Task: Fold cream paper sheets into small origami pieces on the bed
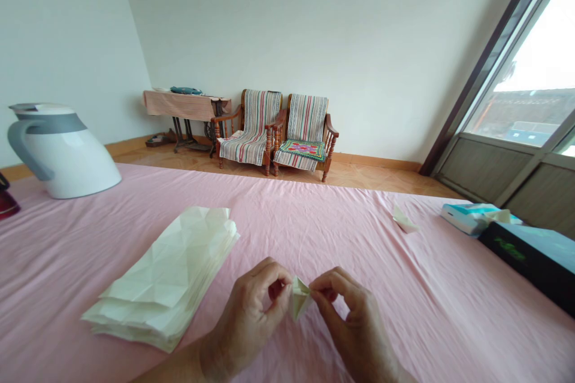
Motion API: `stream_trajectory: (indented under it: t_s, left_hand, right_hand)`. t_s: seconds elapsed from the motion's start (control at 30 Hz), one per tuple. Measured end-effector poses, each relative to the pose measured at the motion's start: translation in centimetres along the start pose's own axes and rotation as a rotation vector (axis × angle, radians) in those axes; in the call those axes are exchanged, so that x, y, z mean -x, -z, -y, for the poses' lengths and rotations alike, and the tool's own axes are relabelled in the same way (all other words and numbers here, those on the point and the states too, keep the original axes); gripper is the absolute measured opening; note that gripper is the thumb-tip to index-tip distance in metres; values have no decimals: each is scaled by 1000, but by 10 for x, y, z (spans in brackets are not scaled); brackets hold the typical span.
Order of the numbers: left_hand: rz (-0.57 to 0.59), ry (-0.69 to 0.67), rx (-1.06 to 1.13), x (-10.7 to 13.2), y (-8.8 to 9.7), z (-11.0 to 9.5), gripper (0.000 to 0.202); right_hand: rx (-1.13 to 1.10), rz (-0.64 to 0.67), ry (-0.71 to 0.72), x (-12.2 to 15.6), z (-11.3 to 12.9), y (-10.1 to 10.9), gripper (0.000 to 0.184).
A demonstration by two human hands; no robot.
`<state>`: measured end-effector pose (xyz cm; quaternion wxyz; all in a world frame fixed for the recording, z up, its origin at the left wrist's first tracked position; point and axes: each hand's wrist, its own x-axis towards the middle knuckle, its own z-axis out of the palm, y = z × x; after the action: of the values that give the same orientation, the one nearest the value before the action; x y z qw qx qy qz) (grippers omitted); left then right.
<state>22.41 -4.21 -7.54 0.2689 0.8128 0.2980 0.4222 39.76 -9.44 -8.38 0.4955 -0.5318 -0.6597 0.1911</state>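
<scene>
1. Head view showed a small folded piece of pale paper (pixel 298 305) between the two hands, low in the middle, just above or against the pink cloth (pixel 341 227); which of the two could not be told.
2. Left hand (pixel 259 299) pinched its left edge between thumb and fingertips; right hand (pixel 348 308) pinched the opposite edge in the same way.
3. Tearing seemed the chief risk: thin paper pulled from both edges could have split along a fold. Uneven pressure could have skewed a crease, and a loosened pinch could have let the folds spring open.
4. Nearest on the left, a stack of creased paper sheets (pixel 171 269) lay just beside the left forearm, its edges uneven. A sideways sweep of that arm could have caught a corner and fanned the sheets out.
5. Farther out to the right, another folded paper piece (pixel 405 221) lay loose; being light, it could have shifted if the wrinkled cloth were tugged.
6. Beyond it stood a tissue pack (pixel 465 218) and a dark box (pixel 530 263); a white-and-grey jug (pixel 85 155) stood far left. All were well apart from the hands, and nothing blocked them.
</scene>
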Motion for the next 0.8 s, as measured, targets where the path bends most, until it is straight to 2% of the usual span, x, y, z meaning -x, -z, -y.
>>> stream_trajectory:
  t_s: [0.37,0.47,0.57,0.63,0.73,0.8]
  left_hand:
    - [33,231,-55,-3,5,15,14]
    - [39,254,-52,-2,5,18,13]
    - [64,248,-39,-2,4,17,13]
    - [82,232,-27,-2,4,14,12]
    - [92,196,-24,-1,3,12,12]
    - [92,166,-45,0,3,11,12]
  right_hand:
    - [160,47,-39,-3,-11,8,16]
    - [192,60,17,0,-16,7,17]
    - [235,59,163,4,-17,3,44]
    - [285,104,221,6,-14,1,60]
    - [355,179,224,7,-7,1,69]
    - [370,210,213,7,-5,2,68]
